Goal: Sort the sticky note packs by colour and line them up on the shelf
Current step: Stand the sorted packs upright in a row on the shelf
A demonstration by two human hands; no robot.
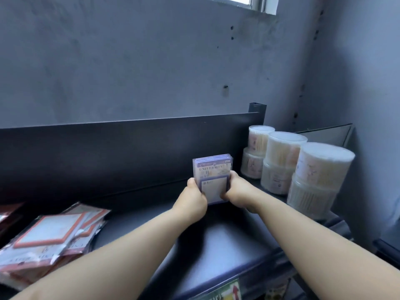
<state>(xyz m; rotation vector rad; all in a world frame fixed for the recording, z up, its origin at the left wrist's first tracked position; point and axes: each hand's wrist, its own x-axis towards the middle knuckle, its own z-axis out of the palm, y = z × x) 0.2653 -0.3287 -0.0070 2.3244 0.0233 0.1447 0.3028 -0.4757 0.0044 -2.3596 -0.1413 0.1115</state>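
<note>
While left hand [192,200] and right hand [237,191] clasp its sides, fingers curled, purple pack stack [213,178] stands upright on shelf [151,213].
Open shelf leftward to orange packs [49,234], cut by frame edge; swab tubs [285,161] near right. Print blurred.

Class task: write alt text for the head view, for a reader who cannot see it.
Left hand and right hand grip purple sticky note packs upright on a dark shelf. Orange packs lie heaped left; round tubs stand right.

Dim daylight from bright glass window [238,0] at top of frame, orange-framed plastic-wrapped sticky note packs [49,237] blurred lower left, edges curved
</note>
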